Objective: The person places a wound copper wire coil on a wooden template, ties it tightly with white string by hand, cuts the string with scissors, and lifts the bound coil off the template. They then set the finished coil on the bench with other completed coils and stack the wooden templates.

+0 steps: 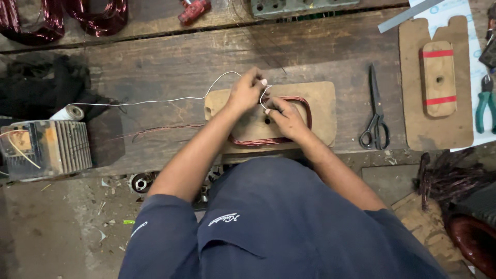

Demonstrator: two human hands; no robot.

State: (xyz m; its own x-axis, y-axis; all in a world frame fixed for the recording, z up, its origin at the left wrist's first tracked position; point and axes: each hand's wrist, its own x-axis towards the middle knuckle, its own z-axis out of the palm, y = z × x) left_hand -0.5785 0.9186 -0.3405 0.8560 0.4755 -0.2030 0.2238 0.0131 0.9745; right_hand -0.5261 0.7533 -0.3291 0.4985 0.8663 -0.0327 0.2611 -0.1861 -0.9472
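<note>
A loop of reddish copper wire (305,111) is wound around a wooden form (323,111) lying on the dark wooden bench. My left hand (247,90) pinches a thin white string (155,101) above the coil's upper left part. My right hand (284,116) rests on the coil and holds the string's short end close to the left fingers. The string runs left across the bench to a white spool (72,112). Loose copper wire ends (155,130) trail left from the form.
Black scissors (376,111) lie right of the form. Farther right sit a second wooden form with red bands (438,77) and teal pliers (485,108). A laminated metal core (49,147) stands at the left. Dark red coils (98,15) lie at the back left.
</note>
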